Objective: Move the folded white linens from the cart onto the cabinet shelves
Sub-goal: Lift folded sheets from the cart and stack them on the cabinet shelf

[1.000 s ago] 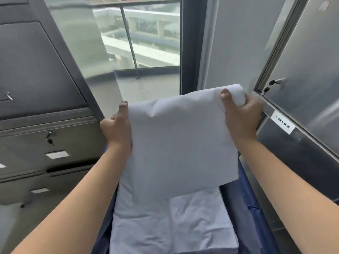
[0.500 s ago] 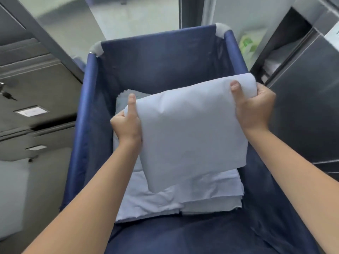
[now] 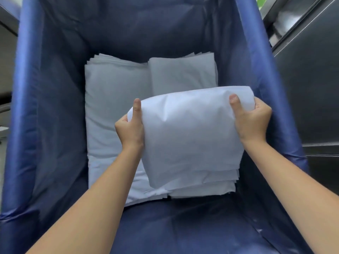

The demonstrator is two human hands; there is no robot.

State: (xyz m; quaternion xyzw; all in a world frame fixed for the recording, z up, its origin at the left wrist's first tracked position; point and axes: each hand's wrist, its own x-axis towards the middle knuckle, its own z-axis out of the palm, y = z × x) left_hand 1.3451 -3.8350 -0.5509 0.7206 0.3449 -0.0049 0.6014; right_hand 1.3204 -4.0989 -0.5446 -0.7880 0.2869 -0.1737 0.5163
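1. Head view: a blue fabric cart [image 3: 55, 125] fills nearly the whole frame, seen from above, and serves as the landmark here.
2. Two stacks of folded white linens lie side by side on the cart's floor: the left stack [image 3: 113, 99] is the larger, and the right stack [image 3: 181, 74] sits touching it at the far right of the cart's floor.
3. A folded linen [image 3: 190, 136] is held above these stacks, toward the cart's right wall; its far edge is raised and rounded, and its near edge hangs down with layered edges showing.
4. The left hand [image 3: 131, 129] grips the linen's left edge, thumb lying upright on top of the cloth, fingers curled beneath.
5. The right hand [image 3: 252, 119] grips the linen's right far corner, thumb on top, fingers wrapped round the fold.
6. The hands are well apart, one at each side of the linen.
7. Right of the cart stands a dark metal cabinet [image 3: 311, 79]; its shelves cannot be clearly made out.
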